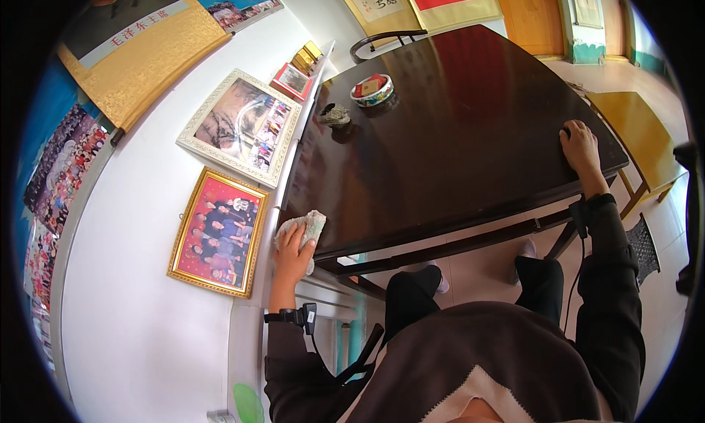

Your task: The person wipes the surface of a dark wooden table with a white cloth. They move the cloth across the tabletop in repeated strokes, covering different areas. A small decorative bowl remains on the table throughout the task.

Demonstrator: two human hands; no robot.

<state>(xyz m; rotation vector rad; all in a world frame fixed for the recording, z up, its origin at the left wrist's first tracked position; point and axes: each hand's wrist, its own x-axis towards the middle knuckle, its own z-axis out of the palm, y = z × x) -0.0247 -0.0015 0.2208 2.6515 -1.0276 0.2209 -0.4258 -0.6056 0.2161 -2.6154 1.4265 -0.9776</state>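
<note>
My left hand [293, 256] presses a pale, crumpled cloth [316, 223] against the near left corner of a dark, glossy wooden table [440, 169]. The fingers lie spread over the cloth, and part of it hangs past the table's edge. At the right end of the tabletop rests my right hand [581, 146], its fingers bent over a small dark thing that is mostly hidden. Towards the wall side stand a rough stone-like pot [335, 116] and a round patterned dish [380, 96] with red packets in it.
Framed photographs [223, 233] lean against the white wall along the table's left side. A dark chair back [380, 39] rises behind the far edge. To the right stands a yellow wooden bench [639, 134]. A table rail [451, 252] runs above my legs.
</note>
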